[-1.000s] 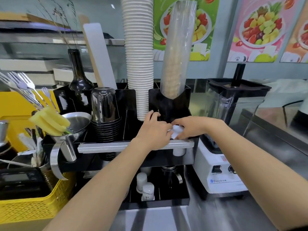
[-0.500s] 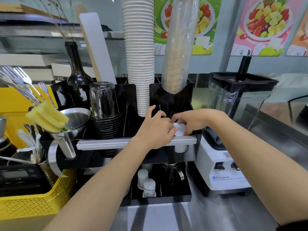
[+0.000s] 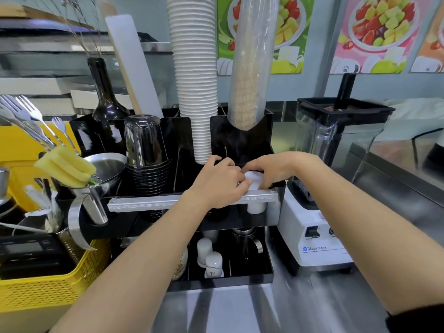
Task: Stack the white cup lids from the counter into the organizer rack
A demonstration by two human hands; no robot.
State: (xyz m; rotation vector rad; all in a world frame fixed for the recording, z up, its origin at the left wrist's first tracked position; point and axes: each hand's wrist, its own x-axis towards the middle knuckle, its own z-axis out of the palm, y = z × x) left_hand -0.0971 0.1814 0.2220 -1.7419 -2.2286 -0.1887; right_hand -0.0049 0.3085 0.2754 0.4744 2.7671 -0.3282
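Now both hands press a stack of white lids into the black organizer rack at centre frame.

Since a second ago the hands have hardly shifted; the view has only tipped slightly, so seating looks underway, not finished. The left hand curls its grip against the lids' left side, the right hand pinches them from the right, above the silver rail. Fingers hide most of the stack; its count, and any lids left on the desk, cannot be told.
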